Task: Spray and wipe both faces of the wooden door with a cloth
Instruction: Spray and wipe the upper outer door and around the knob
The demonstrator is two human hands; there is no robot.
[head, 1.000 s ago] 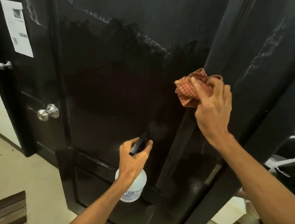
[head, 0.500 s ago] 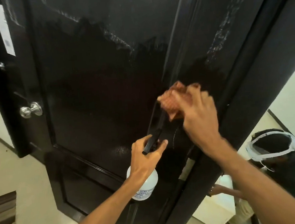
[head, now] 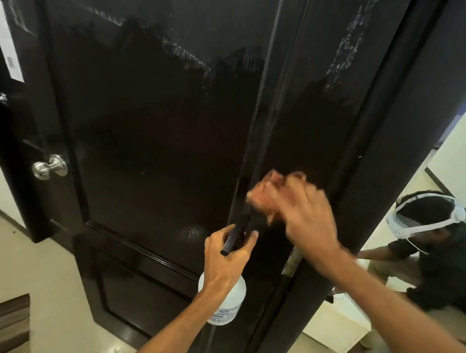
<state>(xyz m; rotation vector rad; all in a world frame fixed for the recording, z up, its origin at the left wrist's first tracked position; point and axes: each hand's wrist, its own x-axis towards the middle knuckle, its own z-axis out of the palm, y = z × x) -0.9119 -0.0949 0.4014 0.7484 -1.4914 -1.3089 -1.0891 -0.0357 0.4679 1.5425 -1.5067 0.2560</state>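
L hand (head: 225, 258) clamped on spray bottle (head: 227, 303), R hand (head: 306, 223) holds cloth (head: 266, 194) bunched on door (head: 150, 113) right stile, mid-height. Streaks (head: 354, 33) up top unwiped; other face not visible, prob. pending.

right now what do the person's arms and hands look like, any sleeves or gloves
Both forearms are bare: no sleeves, gloves or watch show. The left hand has no visible rings; the right hand is too blurred to tell.

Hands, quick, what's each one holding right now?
Left hand: closed, holding the spray bottle.
Right hand: closed on the cloth, pressing it to the door; motion-blurred.
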